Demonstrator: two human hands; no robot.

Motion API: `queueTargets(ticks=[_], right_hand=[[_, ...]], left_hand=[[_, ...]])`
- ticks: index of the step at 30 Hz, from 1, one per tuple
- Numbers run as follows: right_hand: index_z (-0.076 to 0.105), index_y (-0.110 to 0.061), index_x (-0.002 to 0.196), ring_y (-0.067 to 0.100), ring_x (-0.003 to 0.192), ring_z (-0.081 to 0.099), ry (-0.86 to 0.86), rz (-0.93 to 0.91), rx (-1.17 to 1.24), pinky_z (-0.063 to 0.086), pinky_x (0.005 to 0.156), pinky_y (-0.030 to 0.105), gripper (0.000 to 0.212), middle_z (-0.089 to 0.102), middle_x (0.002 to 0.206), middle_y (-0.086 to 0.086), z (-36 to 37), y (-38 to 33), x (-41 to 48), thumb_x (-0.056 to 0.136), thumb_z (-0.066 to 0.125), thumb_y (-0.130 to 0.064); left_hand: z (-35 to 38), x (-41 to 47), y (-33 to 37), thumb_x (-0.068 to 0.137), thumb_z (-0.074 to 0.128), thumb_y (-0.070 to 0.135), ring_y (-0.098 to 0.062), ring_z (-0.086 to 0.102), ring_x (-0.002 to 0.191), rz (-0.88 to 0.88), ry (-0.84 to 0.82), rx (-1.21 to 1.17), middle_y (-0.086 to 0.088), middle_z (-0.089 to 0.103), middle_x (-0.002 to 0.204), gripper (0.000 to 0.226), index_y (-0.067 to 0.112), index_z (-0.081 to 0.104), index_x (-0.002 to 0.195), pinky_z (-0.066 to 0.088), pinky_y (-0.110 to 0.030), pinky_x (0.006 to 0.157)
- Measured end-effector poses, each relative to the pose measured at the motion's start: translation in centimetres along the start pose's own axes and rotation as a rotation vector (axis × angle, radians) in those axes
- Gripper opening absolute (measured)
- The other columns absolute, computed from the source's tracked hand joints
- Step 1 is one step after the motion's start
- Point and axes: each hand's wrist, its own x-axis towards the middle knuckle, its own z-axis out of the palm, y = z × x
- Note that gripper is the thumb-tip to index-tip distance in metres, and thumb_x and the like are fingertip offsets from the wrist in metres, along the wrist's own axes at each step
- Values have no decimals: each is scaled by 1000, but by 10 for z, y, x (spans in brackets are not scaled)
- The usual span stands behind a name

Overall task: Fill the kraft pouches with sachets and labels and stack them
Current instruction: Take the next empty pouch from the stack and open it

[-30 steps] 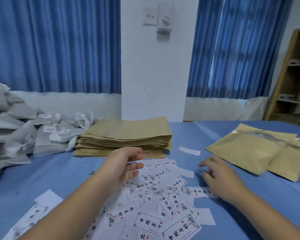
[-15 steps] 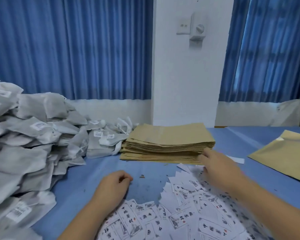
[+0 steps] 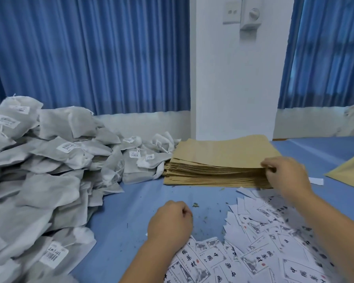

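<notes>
Blue curtains [image 3: 90, 58] and a white pillar [image 3: 233, 88] at the back, blue-covered bench [image 3: 131, 211] in front. The stack of kraft pouches [image 3: 219, 158] lies flat mid-bench, its far edge near the pillar. The sachets [image 3: 39, 170] are heaped to its left, with the nearest ones touching the stack's left edge. The labels [image 3: 264, 242] are scattered loose at the near right, and 1 filled pouch [image 3: 349, 172] shows at the right edge.

The right hand [image 3: 286, 174] pinches the stack's near-right corner, thumb on top and fingers against the edge. The left hand [image 3: 170, 223] rests on the bench curled into a fist, with nothing visible in it.

Likely step: peel off 1 pouch.

Risks, as judgement:
- The pouches are thin and tightly packed, so the pinch may take 2 or more. How many layers the thumb has separated is not readable.
- No second hand pins the stack, so a sideways pull could fan it or drag it onto the labels.
- The right forearm lies over the labels, so a fast lift could sweep or flip some.
- The heap leans on the stack, so nudging it may slump sachets onto the pouches.
- Dark crumbs [image 3: 195, 205] on the bench could get into an opened pouch.
</notes>
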Motion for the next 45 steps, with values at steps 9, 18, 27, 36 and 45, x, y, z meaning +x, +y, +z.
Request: queueTargets(ticks=[9, 18, 27, 36, 45], right_hand=[[74, -13, 93, 28, 96, 56, 324, -238, 278, 42, 85, 40, 13, 71, 86, 4, -45, -29, 3, 80, 74, -15], [76, -26, 80, 9, 74, 58, -216, -714, 460, 47, 72, 33, 16, 63, 73, -7, -89, -135, -44, 83, 68, -40], [72, -32, 87, 5, 78, 57, -490, -658, 261, 51, 73, 36, 52, 64, 78, -10, -72, -152, -61, 75, 41, -72], [64, -36, 113, 1, 104, 51, -670, -682, 263, 40, 85, 20, 44, 56, 110, -17, -79, -143, -54, 78, 61, -63], [51, -33, 131, 8, 116, 46, -729, -801, 93, 41, 98, 34, 51, 48, 127, -11, -80, -150, -64, 82, 64, -37]], left_hand=[[1, -2, 3, 98, 39, 24, -14, 55, 98, 87, 64, 150, 7, 55, 111, 26, 29, 63, 107, 47, -30, 84], [-3, -21, 39, 73, 68, 43, 5, 64, 88, 181, 19, -805, 22, 66, 105, 41, 46, 57, 113, 46, -9, 73], [2, -28, 70, 77, 68, 0, -19, 70, 78, 56, -82, -1042, -4, 71, 83, 34, 19, 57, 102, 58, -41, 77], [-16, -19, 41, 95, 40, 5, -38, 70, 70, -252, -74, -1496, -31, 68, 95, 27, -7, 60, 108, 58, -39, 56], [-17, -5, 22, 100, 36, 23, -16, 54, 38, -461, 19, -1663, -12, 64, 58, 31, 3, 59, 90, 49, -25, 39]])
